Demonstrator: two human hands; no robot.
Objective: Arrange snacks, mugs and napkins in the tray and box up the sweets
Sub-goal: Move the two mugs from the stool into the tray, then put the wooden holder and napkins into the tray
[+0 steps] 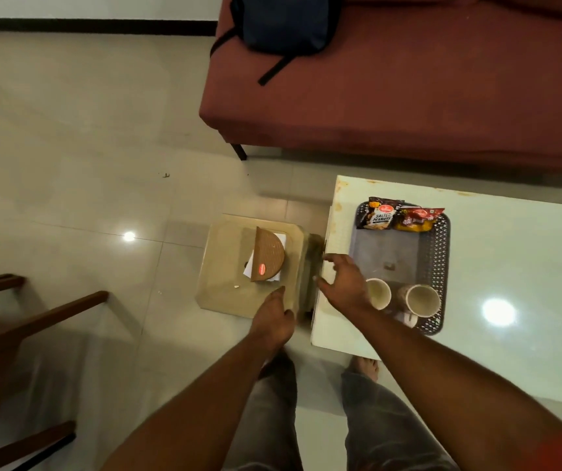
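A dark perforated tray (440, 253) sits on the white table (510, 266). At its far end lie two snack packets (398, 215); at its near end lie two mugs (405, 299) on their sides. A brown half-round sweets box (268, 258) rests on white napkins (281, 240) on a beige stool (225, 287) left of the table. My left hand (274, 319) hovers over the stool's near right corner, fingers loosely curled, holding nothing. My right hand (342, 278) is spread above the table's left edge, just left of the mugs, empty.
A maroon sofa (408, 96) with a dark backpack (283, 25) stands beyond the table. Wooden chair legs (18, 334) show at the lower left. My legs and bare feet (364, 367) stand on the tiled floor between stool and table.
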